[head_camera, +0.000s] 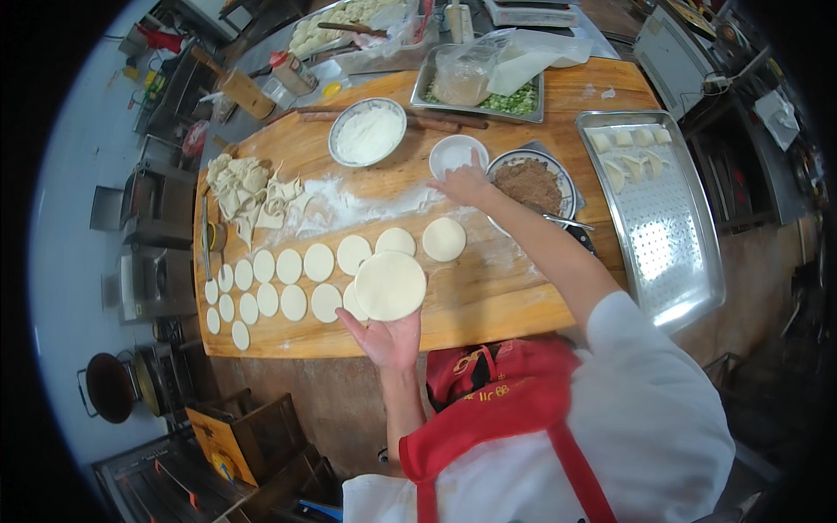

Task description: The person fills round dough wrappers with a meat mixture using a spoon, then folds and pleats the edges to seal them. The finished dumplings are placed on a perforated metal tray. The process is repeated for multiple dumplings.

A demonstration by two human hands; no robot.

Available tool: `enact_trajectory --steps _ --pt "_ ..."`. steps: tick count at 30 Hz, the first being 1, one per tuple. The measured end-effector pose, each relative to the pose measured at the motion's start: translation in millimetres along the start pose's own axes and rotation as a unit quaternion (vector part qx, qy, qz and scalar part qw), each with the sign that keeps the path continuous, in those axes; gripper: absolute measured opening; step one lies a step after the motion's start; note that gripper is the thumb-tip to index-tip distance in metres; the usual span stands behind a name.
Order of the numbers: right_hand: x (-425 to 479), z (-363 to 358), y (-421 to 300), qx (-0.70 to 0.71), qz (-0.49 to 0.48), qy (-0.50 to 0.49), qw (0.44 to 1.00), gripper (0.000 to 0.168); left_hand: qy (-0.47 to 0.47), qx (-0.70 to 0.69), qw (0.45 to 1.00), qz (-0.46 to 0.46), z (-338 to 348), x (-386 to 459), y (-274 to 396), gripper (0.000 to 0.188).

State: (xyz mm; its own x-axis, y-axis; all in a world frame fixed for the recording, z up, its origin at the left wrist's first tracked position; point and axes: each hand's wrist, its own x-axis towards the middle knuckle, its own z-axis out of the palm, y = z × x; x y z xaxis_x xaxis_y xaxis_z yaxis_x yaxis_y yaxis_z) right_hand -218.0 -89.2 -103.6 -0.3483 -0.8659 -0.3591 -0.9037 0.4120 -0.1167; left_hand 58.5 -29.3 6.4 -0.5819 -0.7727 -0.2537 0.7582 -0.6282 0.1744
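My left hand is palm up above the front edge of the wooden table, bearing a flat round dough wrapper on its fingers. The wrapper hides part of the wrappers behind it. My right hand reaches to a small white bowl, fingers spread, with the index finger over the bowl; nothing shows in its grasp. What the bowl holds is hard to make out. Beside it stands a patterned bowl of brown minced filling with a metal utensil in it. Two rows of dough wrappers lie to the left.
Dough scraps and scattered flour lie behind the wrappers. Farther back are a flour bowl, rolling pins and a metal pan with chopped greens. At right, a perforated metal tray carries several dumplings.
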Motion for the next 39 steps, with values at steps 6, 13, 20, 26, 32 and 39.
enact_trajectory --steps 6,13,20,26,32,39 --pt "-67 -28 -22 -0.062 -0.013 0.308 0.949 0.060 -0.022 -0.026 0.999 -0.036 1 14 -8 0.072" --pt "-192 -59 -87 0.166 -0.362 0.372 0.838 0.057 -0.030 0.072 0.994 -0.080 4 15 -24 0.076" --pt "-225 -54 -83 0.178 -0.367 0.332 0.851 0.061 -0.004 0.145 0.988 -0.060 4 12 -34 0.075" --pt "-254 -44 -69 0.161 -0.365 0.320 0.860 0.064 -0.111 0.000 0.987 -0.120 4 8 -21 0.076" --pt "-272 -48 -47 0.143 -0.322 0.353 0.867 0.066 -0.072 0.005 0.993 -0.091 28 0 -22 0.075" --pt "-265 -67 -35 0.120 -0.276 0.402 0.865 0.065 -0.074 -0.027 0.989 -0.126 46 -14 -31 0.074"
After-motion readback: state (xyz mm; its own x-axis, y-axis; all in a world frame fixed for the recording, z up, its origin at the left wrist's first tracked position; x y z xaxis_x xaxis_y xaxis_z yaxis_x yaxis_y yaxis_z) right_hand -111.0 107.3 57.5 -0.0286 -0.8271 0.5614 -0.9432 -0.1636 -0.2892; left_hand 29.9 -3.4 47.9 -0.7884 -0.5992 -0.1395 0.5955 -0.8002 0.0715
